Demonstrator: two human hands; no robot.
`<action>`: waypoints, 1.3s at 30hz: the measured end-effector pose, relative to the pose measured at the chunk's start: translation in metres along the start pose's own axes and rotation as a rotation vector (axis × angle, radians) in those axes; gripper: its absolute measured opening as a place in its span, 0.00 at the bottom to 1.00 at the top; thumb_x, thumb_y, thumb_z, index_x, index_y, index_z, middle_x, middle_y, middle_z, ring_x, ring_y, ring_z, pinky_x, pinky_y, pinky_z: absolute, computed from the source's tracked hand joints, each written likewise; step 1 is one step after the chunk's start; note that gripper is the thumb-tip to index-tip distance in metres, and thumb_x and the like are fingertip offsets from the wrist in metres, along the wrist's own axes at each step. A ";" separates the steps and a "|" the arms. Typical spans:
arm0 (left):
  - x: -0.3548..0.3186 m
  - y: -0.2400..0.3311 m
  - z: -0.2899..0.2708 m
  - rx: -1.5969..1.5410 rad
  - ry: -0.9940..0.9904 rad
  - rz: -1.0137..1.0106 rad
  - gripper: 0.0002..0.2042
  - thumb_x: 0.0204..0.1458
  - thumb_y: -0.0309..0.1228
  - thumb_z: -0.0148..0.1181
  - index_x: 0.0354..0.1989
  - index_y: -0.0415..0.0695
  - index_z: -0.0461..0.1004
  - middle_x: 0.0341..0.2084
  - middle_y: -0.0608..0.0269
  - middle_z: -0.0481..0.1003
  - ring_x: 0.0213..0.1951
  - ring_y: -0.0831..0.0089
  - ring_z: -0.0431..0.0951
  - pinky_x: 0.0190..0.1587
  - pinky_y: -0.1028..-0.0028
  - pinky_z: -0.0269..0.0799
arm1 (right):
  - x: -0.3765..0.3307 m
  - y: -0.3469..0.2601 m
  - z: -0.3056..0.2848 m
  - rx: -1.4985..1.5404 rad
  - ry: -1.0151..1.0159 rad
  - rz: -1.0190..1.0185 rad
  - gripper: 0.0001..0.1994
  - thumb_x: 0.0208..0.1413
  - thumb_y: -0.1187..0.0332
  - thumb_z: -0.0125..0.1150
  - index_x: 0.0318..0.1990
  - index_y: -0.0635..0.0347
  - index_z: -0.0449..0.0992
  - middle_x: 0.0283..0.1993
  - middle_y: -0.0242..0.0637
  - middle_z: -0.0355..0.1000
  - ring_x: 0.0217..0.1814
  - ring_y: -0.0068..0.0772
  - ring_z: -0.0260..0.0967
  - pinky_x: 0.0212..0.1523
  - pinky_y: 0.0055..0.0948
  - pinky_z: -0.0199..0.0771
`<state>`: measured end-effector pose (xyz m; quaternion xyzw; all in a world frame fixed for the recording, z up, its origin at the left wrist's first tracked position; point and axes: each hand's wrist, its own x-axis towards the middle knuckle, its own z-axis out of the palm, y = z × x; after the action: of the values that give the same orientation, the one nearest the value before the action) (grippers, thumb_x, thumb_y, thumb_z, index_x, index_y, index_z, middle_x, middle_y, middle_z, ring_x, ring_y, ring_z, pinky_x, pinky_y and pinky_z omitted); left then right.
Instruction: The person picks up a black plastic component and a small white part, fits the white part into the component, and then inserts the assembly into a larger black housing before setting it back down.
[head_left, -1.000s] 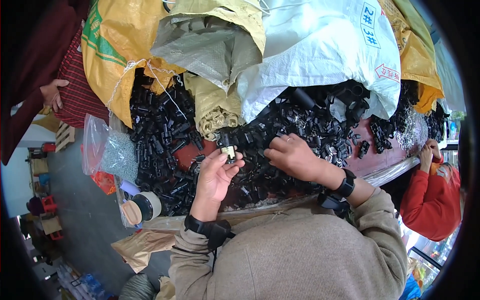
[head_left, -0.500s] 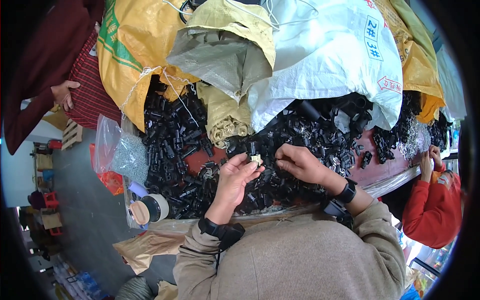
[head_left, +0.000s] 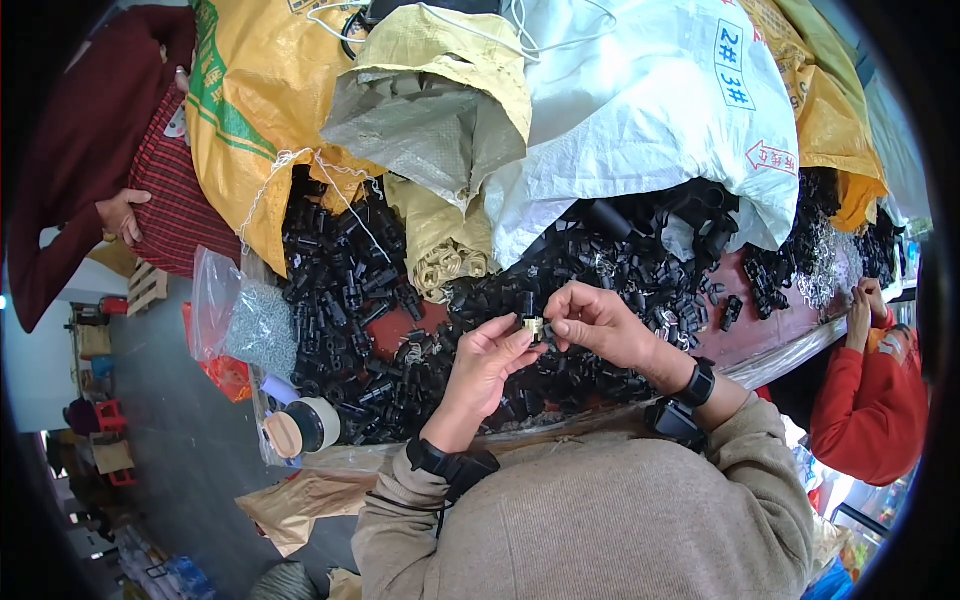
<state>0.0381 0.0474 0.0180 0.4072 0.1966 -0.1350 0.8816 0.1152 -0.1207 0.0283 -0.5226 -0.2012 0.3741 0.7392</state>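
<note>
Between the thumb and fingers of my left hand [head_left: 492, 362] is a small black and cream part [head_left: 533, 324], its dark end pointing up and away from me. My right hand [head_left: 603, 328] is pinched close against the right side of that part; whatever its fingertips hold is too small to make out. Both hands are above a wide heap of black plastic parts [head_left: 360, 280] spread over the table. A few shiny metal pieces [head_left: 668, 322] lie among the black ones, just beyond my right hand.
A yellow sack [head_left: 280, 80] and a white sack [head_left: 640, 120] spill parts along the far side. A rolled yellowish sack [head_left: 440, 235] lies between them. At left are a bag of small metal pieces [head_left: 262, 325] and a lidded jar [head_left: 315, 424]. People stand at far left and right.
My left hand has moved slightly right with the part, and my right hand's fingertips have come up against it. The view has shifted a little.
</note>
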 end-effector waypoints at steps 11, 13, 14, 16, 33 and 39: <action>-0.003 -0.005 0.002 -0.066 -0.111 -0.099 0.13 0.46 0.26 0.55 0.41 0.37 0.67 0.32 0.59 0.72 0.33 0.67 0.75 0.35 0.77 0.73 | -0.005 -0.010 0.014 -0.812 0.194 -0.447 0.07 0.41 0.74 0.59 0.30 0.63 0.68 0.25 0.36 0.63 0.26 0.30 0.64 0.24 0.23 0.64; -0.002 -0.003 0.006 -0.090 -0.144 -0.115 0.13 0.46 0.26 0.54 0.41 0.37 0.67 0.32 0.59 0.72 0.33 0.66 0.75 0.35 0.76 0.73 | -0.007 -0.006 0.014 -0.840 0.207 -0.511 0.07 0.41 0.74 0.59 0.30 0.63 0.69 0.26 0.36 0.63 0.27 0.32 0.64 0.24 0.23 0.64; -0.001 -0.002 0.007 -0.080 -0.154 -0.127 0.12 0.47 0.28 0.54 0.41 0.38 0.68 0.32 0.60 0.72 0.33 0.67 0.75 0.35 0.77 0.72 | -0.006 -0.005 0.014 -0.852 0.228 -0.551 0.07 0.41 0.74 0.59 0.30 0.63 0.69 0.26 0.36 0.63 0.27 0.32 0.64 0.25 0.24 0.64; -0.002 0.000 0.010 -0.059 -0.173 -0.158 0.13 0.48 0.31 0.53 0.40 0.39 0.68 0.33 0.61 0.72 0.33 0.70 0.75 0.35 0.79 0.71 | -0.010 0.000 0.015 -0.871 0.275 -0.627 0.08 0.40 0.73 0.60 0.30 0.62 0.71 0.26 0.36 0.64 0.27 0.32 0.63 0.25 0.25 0.63; 0.013 0.001 -0.007 0.106 -0.255 0.046 0.12 0.52 0.33 0.45 0.39 0.36 0.66 0.29 0.59 0.71 0.28 0.73 0.74 0.30 0.81 0.71 | 0.019 -0.017 -0.064 -1.538 0.586 -0.572 0.20 0.36 0.72 0.58 0.42 0.63 0.66 0.36 0.42 0.63 0.37 0.43 0.60 0.37 0.36 0.61; 0.004 -0.008 -0.006 0.017 -0.194 0.038 0.11 0.53 0.31 0.45 0.39 0.38 0.65 0.32 0.56 0.71 0.33 0.70 0.74 0.33 0.80 0.71 | 0.013 0.003 -0.082 -1.754 0.546 -0.254 0.26 0.36 0.67 0.58 0.47 0.64 0.61 0.40 0.44 0.62 0.40 0.44 0.59 0.41 0.38 0.56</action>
<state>0.0369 0.0466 0.0069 0.4035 0.1011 -0.1586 0.8954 0.1788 -0.1611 -0.0063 -0.9390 -0.2867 -0.1318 0.1366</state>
